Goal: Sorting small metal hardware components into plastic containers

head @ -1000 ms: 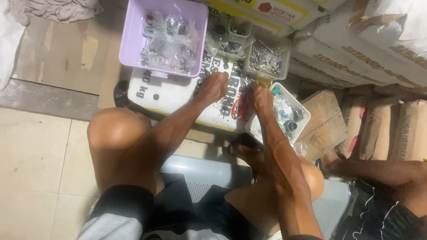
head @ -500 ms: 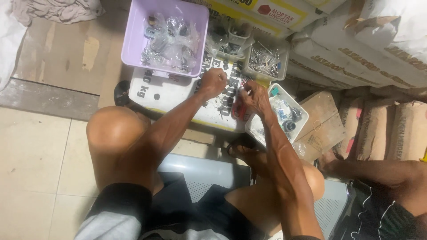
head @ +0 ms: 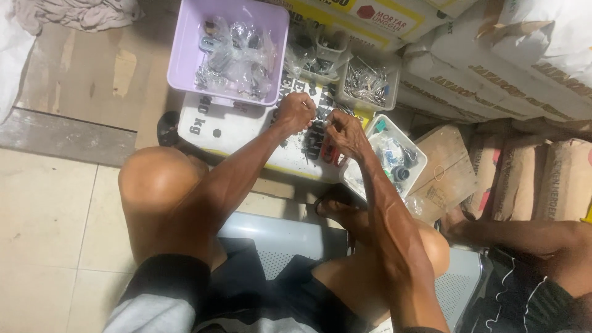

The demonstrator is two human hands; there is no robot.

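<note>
Left hand (head: 296, 111): curled to a loose fist, fingertips pinched on a small metal part (head: 319, 118) too small to identify.
Right hand (head: 345, 131): fingers drawn together, pinching the same small part from the other side; the two hands nearly touch, over a white printed sack (head: 237, 132) lying on the floor.
Beyond the left hand: lilac tub (head: 185, 58) holding clear bags of metal hardware.
Beyond both hands: small clear box (head: 368, 83) of nails or screws, with another small container just beside it.
Right of the right hand: clear tray (head: 394, 157) with mixed small items, one of them a dark round cap.
Below the hands: loose dark parts on the sack.
Far right: another person's forearm (head: 524, 234), near stacked paper sacks (head: 530, 179).
</note>
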